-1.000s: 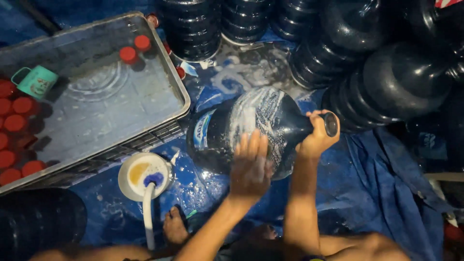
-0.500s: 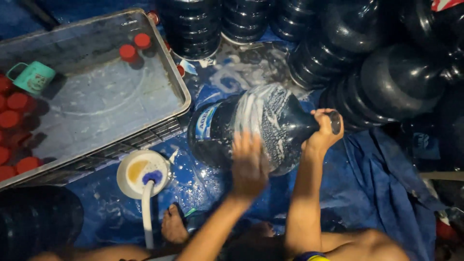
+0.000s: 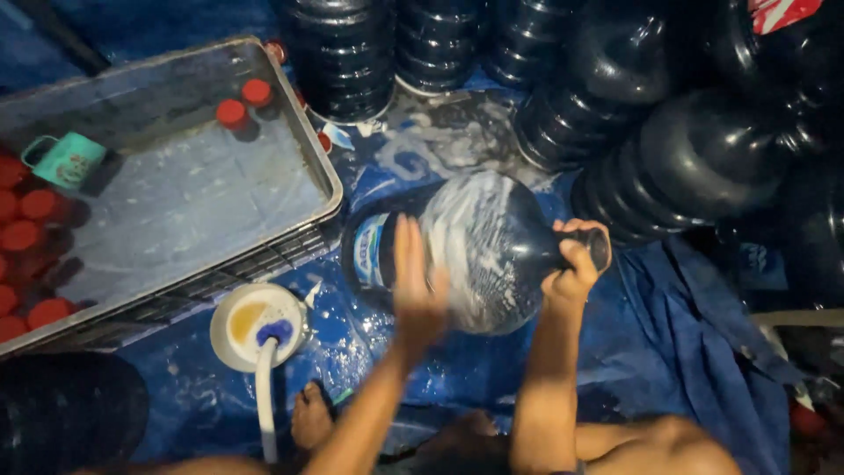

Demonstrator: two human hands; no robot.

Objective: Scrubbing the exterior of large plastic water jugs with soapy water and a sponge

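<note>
Lying on its side on the wet blue tarp: large clear jug, soapy and rounded, long axis running left to right, neck pointing right. Gripping the neck: right hand, fingers wrapped fully round it. Pressing flat on the jug's belly: left hand, palm spread, blurred, holding nothing visible. Sitting nearer the left hand: metal tray with red caps.
</note>
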